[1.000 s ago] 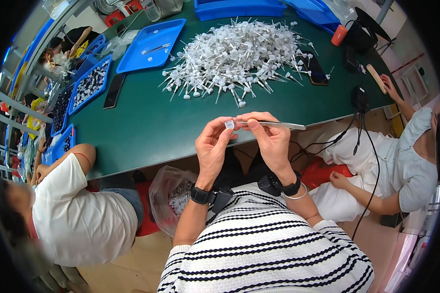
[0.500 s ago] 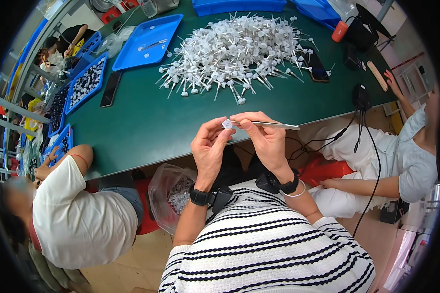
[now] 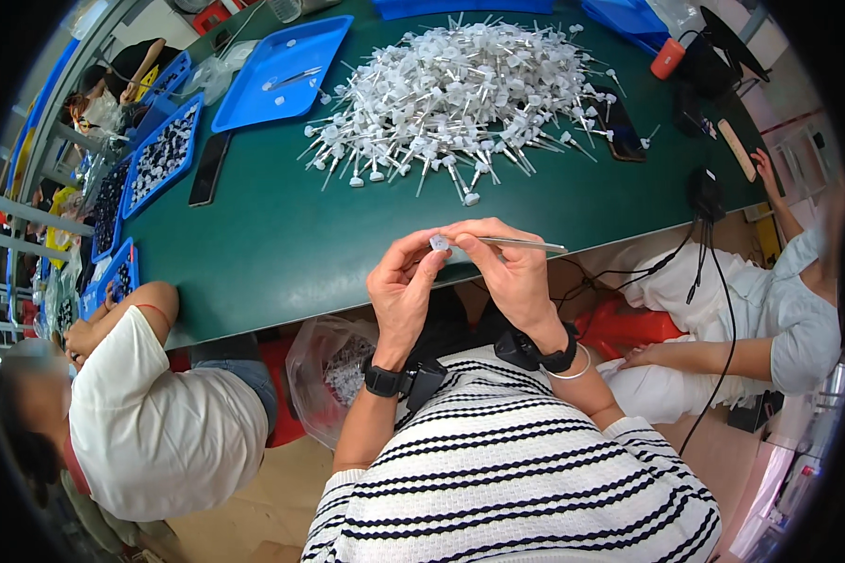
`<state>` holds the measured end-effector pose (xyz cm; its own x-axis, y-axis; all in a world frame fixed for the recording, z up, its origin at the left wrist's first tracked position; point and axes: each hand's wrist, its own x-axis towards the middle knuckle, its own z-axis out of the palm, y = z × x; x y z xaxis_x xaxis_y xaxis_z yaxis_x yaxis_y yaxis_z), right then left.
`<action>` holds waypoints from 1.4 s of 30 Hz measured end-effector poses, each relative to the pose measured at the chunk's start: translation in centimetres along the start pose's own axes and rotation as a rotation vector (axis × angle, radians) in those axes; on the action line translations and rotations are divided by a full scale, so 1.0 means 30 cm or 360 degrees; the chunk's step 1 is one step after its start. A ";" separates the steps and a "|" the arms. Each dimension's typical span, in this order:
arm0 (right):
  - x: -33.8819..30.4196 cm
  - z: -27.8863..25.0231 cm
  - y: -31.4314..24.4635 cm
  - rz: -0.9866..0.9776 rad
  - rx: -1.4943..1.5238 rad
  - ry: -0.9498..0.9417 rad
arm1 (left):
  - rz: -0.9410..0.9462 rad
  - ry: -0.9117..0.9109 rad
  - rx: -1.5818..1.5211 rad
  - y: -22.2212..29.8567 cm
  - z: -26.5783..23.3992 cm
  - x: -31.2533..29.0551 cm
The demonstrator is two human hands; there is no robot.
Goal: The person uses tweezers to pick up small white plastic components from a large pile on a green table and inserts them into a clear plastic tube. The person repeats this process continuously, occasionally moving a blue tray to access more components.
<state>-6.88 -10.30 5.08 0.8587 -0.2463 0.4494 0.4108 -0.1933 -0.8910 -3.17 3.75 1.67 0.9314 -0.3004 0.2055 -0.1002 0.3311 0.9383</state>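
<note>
Between the thumb and fingers of my left hand (image 3: 403, 286) is a small white plastic part (image 3: 439, 242), its face turned up. My right hand (image 3: 514, 277) grips metal tweezers (image 3: 537, 245), whose back end sticks out to the right past the knuckles. The fingertips of both hands meet around the white part, and they hide the tweezers' tips. Both hands are in front of the table's near edge. Beyond them a big heap of white plastic parts with thin stems (image 3: 469, 108) lies on the green table (image 3: 282, 253).
A blue tray (image 3: 244, 108) with another pair of tweezers lies back left, near a phone (image 3: 208, 169). A second phone (image 3: 622, 131) touches the heap's right side. A plastic bag of parts (image 3: 321, 361) hangs below the edge. Co-workers sit left and right; cables (image 3: 723, 281) dangle at right.
The white part has tilted slightly in my left fingers, and the tweezers' back end has shifted a little left. The head view has moved slightly. Both hands keep their grip.
</note>
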 end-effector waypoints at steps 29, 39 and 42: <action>-0.017 -0.168 0.096 0.0395 0.0108 0.0120 | 0.0488 -0.0329 0.1885 0.071 -0.276 0.391; 0.017 -0.028 0.032 0.0362 0.0566 0.0108 | -0.0202 -0.0035 0.0229 0.051 -0.048 0.070; 0.004 0.001 0.050 0.0324 0.0634 0.0215 | -0.0292 0.0020 -0.0024 0.013 -0.005 0.068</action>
<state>-6.17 -10.60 3.80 0.8975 -0.3679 0.2434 0.3461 0.2453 -0.9056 -1.24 3.40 2.40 0.9380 -0.3456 0.0278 0.0767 0.2852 0.9554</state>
